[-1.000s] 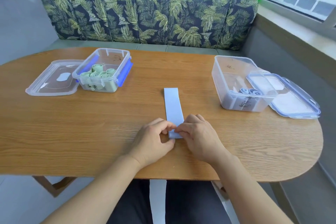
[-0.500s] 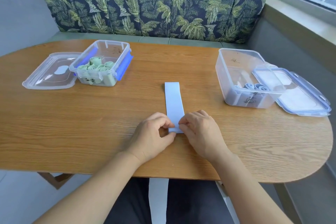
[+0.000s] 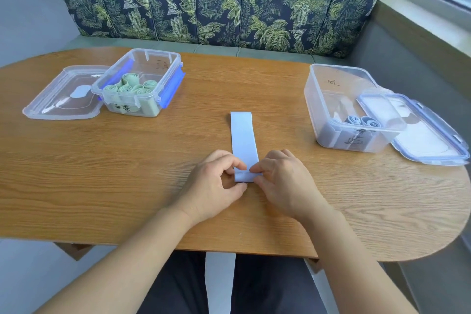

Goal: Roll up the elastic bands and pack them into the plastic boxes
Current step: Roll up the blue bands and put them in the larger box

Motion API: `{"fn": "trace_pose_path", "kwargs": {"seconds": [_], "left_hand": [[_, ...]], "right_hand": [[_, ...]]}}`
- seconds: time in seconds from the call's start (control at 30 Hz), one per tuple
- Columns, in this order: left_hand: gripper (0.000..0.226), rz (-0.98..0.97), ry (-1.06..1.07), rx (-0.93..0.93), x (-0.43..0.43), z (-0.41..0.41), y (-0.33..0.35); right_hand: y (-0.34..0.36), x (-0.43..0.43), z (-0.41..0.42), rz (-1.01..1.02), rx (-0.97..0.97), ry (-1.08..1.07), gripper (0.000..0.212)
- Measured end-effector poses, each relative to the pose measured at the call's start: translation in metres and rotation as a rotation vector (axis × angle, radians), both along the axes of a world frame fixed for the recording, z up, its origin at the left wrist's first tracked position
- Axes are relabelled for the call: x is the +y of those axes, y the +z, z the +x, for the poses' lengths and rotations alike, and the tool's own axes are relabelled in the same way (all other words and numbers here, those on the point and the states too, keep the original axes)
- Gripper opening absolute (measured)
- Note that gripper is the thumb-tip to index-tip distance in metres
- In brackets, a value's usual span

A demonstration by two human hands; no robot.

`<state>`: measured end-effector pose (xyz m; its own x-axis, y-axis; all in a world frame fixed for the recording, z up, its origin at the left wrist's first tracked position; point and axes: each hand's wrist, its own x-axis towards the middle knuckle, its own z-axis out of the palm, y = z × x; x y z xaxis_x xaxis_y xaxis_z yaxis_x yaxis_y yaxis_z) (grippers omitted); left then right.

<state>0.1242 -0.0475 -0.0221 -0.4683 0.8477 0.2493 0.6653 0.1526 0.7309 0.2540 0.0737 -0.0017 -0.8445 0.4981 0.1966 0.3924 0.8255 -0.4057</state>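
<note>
A pale blue elastic band (image 3: 242, 135) lies flat on the wooden table (image 3: 127, 173), running away from me. My left hand (image 3: 214, 183) and my right hand (image 3: 283, 181) pinch its near end from either side, where a small fold has turned over. To the left stands a clear plastic box (image 3: 142, 64) with several rolled green bands (image 3: 130, 88) inside. On the right is another clear box (image 3: 331, 84) holding rolled blue bands (image 3: 362, 121).
The left box's clear lid (image 3: 61, 97) lies flat beside it. The right box's blue-clipped lid (image 3: 430, 135) leans against that box near the table's right edge. A leaf-patterned sofa (image 3: 216, 2) runs behind the table, with a window sill (image 3: 420, 5) to the right.
Both hands stay at the band's near end, with the fingertips shifting slightly as the end folds over. The view has tilted down a little.
</note>
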Motion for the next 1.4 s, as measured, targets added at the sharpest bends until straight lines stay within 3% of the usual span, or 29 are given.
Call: {"fn": "trace_pose_path", "kwargs": {"seconds": [0.4, 0.5, 0.63, 0.77, 1.0, 1.23, 1.4], "left_hand": [[0.01, 0.005, -0.025, -0.016, 0.012, -0.01, 0.003], [0.009, 0.006, -0.027, 0.001, 0.013, -0.012, 0.002], [0.013, 0.013, -0.03, 0.023, 0.013, -0.012, 0.0], [0.033, 0.002, -0.028, 0.016, 0.012, -0.014, -0.001], [0.021, -0.019, 0.015, 0.026, 0.016, -0.013, 0.0], [0.018, 0.009, 0.029, 0.057, 0.019, -0.016, -0.005], [0.018, -0.01, 0.035, 0.05, 0.018, -0.016, -0.007]], "right_hand": [[-0.006, -0.004, 0.002, 0.111, 0.114, -0.025, 0.028], [-0.006, -0.003, -0.001, 0.122, 0.146, -0.005, 0.021], [-0.003, 0.001, -0.006, 0.134, 0.128, -0.013, 0.02], [-0.001, 0.007, -0.013, 0.125, 0.087, -0.017, 0.021], [0.0, 0.012, -0.02, 0.102, 0.018, -0.006, 0.034], [-0.011, 0.008, -0.015, 0.103, 0.081, -0.027, 0.024], [-0.006, 0.005, -0.019, 0.125, 0.006, -0.029, 0.023]]}}
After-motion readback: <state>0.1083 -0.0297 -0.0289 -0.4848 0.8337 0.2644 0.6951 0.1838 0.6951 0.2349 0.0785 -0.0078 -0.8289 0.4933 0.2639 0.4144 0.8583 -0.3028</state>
